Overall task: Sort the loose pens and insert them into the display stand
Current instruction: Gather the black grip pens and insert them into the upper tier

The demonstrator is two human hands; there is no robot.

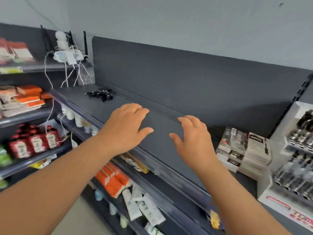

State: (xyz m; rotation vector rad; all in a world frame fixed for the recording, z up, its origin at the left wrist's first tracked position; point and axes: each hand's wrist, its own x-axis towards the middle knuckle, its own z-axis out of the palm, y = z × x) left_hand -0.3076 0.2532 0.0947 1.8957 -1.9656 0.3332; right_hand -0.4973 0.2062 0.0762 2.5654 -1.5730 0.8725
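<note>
left hand (126,126) and right hand (194,141) hover over the shelf (157,122), fingers relaxed, holding nothing. the dark pile (100,95), likely the loose pens, lies behind and left of the left hand, the nearer one. the display stand (288,116) sits far right

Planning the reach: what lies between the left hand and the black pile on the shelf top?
Nothing. In the head view, only bare dark shelf top separates the left hand from the black pile.

On the shelf (160,128), small items (100,94) lie piled far left; boxes (243,150) and the display stand (298,150) sit right.
</note>
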